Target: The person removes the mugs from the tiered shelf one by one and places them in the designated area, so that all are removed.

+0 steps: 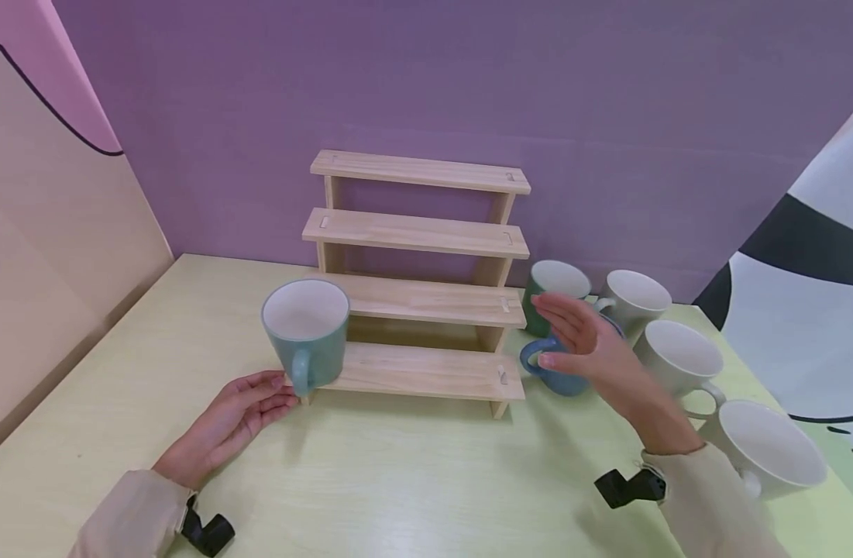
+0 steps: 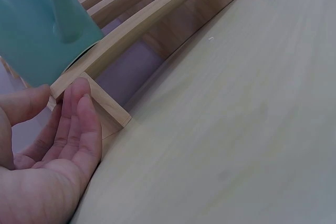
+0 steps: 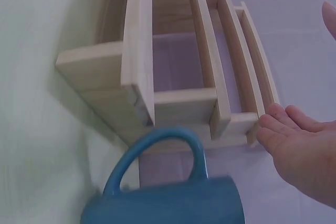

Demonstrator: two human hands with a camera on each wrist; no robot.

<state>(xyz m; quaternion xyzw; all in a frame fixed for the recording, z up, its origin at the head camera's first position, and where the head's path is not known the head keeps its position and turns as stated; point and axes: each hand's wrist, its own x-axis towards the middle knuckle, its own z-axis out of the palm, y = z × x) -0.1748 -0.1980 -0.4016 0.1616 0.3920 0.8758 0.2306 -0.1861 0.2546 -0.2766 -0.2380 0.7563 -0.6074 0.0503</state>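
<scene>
A wooden stand with stepped shelves (image 1: 419,370) stands against the purple backdrop. On the left end of its lowest step sits a teal mug (image 1: 328,353), upright, its handle facing the front. My left hand (image 1: 234,418) grips that end of the step just below the mug; in the left wrist view the thumb (image 2: 31,103) lies at the corner, the fingers under the board. Beside the stand's right end is a blue mug (image 1: 565,382), its handle towards the stand. My right hand (image 1: 607,356) hovers over it, fingers extended and thumb apart, holding nothing, and hides part of it.
Behind the blue mug stands a dark green mug (image 1: 534,314). Several pale mugs line the right side: one at the back (image 1: 635,298), one in the middle (image 1: 677,356), one nearer (image 1: 768,449). A light wall panel (image 1: 63,248) borders the table (image 1: 398,480) at left.
</scene>
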